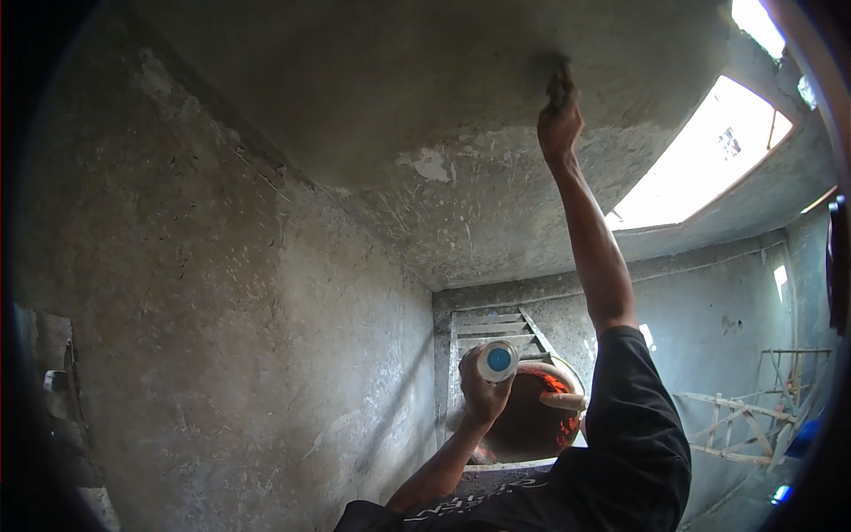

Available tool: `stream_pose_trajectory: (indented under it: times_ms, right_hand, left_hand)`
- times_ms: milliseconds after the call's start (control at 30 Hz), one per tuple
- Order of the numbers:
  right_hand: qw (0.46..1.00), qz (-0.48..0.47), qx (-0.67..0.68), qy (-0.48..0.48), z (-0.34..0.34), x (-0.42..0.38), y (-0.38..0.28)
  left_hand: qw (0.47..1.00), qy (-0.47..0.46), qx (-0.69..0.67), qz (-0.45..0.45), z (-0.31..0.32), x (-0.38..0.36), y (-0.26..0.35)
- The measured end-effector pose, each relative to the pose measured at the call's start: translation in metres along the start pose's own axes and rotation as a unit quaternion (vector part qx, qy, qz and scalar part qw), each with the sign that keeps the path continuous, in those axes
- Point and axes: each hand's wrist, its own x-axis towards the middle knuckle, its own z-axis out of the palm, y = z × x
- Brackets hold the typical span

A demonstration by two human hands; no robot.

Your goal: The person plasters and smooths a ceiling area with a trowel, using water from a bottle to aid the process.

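Observation:
My left hand (483, 399) is low in the middle of the view, its fingers wrapped round a clear bottle (485, 367) with a round blue cap (499, 359) facing me. Stretched overhead, my right hand (560, 124) is closed and pressed to the grey plastered ceiling (425, 97). Whatever it grips is dark and too blurred to name. Around that hand the ceiling looks darker and smoother, with a rough, pale, spotted stretch below it. A large round tub (527, 421) with orange-red marks is under the bottle, and a pale rounded thing (563, 402) sits at its right side.
A ladder (487, 330) stands by the far wall behind the tub. Rough grey wall (195, 293) runs along the left. Bright openings (700, 164) lie at upper right. A wooden frame (745, 426) stands at lower right.

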Motion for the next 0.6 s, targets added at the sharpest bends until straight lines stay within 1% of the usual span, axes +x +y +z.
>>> stream_pose_trajectory:
  times_ms: [33,67,133,167,233,300,333,367,400,433,467,500,533,567,600]
  right_hand:
    - [0.999,-0.040,-0.005,0.004,0.003,0.009,-0.006]
    - [0.999,-0.039,-0.005,0.004,0.012,0.013,0.002]
    - [0.989,-0.112,-0.086,0.041,0.037,0.009,0.023]
    - [0.989,-0.114,-0.085,0.042,0.043,-0.005,0.034]
    - [0.990,-0.121,-0.067,-0.007,0.047,-0.040,0.054]
    - [0.992,-0.038,-0.010,-0.118,0.026,-0.092,0.052]
    - [0.994,0.033,-0.008,-0.107,0.010,-0.114,0.032]
    - [0.962,0.171,0.005,-0.213,-0.016,-0.125,0.013]
    - [0.949,0.223,0.082,-0.206,-0.028,-0.150,0.017]
    - [0.927,0.275,0.159,-0.198,-0.044,-0.173,0.024]
    - [0.874,0.322,0.270,-0.244,-0.072,-0.183,0.025]
    - [0.804,0.362,0.376,-0.286,-0.096,-0.190,0.023]
    - [0.764,0.479,0.382,-0.204,-0.125,-0.189,-0.007]
    - [0.706,0.587,0.378,-0.116,-0.154,-0.186,-0.037]
    - [0.707,0.588,0.376,-0.117,-0.173,-0.192,-0.041]
  left_hand:
    - [1.000,-0.003,0.001,-0.001,0.000,0.000,0.000]
    - [1.000,0.001,-0.001,0.009,-0.001,0.001,0.000]
    - [1.000,0.008,-0.004,0.020,0.000,0.001,0.000]
    - [1.000,0.006,-0.014,0.012,0.000,-0.001,-0.002]
    - [1.000,0.010,-0.029,0.008,0.003,-0.004,-0.005]
    - [1.000,0.007,-0.004,-0.002,0.003,-0.003,-0.007]
    - [1.000,0.011,-0.007,0.003,0.003,0.000,-0.006]
    - [0.999,0.017,0.007,0.030,0.001,0.001,-0.004]
    - [0.998,0.022,0.023,0.056,-0.001,0.000,-0.002]
    - [0.998,0.023,0.020,0.058,-0.002,0.000,0.000]
    - [0.998,0.015,0.024,0.062,-0.004,0.000,0.003]
    - [0.997,0.008,0.028,0.065,-0.004,0.002,0.005]
    - [0.997,0.008,0.026,0.067,-0.007,0.003,0.007]
    - [0.995,0.002,0.036,0.090,-0.010,0.005,0.010]
    - [0.993,-0.005,0.047,0.113,-0.012,0.006,0.012]
